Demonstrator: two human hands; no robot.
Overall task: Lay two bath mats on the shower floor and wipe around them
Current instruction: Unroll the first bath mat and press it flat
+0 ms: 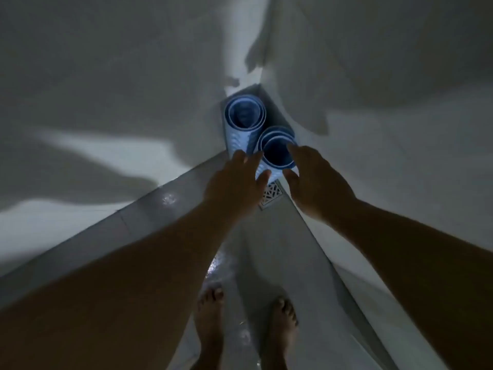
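Dim shower corner: both mats stand rolled, the near roll (pixel 277 153) between our fingers, the far roll (pixel 245 113) just beyond. Left hand (pixel 234 182) and right hand (pixel 317 180) spread wide, not yet gripping. Floor (pixel 269 252) bare; laying and wiping remain.

Two rolled blue mats stand upright in the shower corner, far mat (pixel 245 114) and near mat (pixel 278 150); the left hand (pixel 234 184) and right hand (pixel 316 180), fingers spread, flank the near mat above the floor drain (pixel 271 194).
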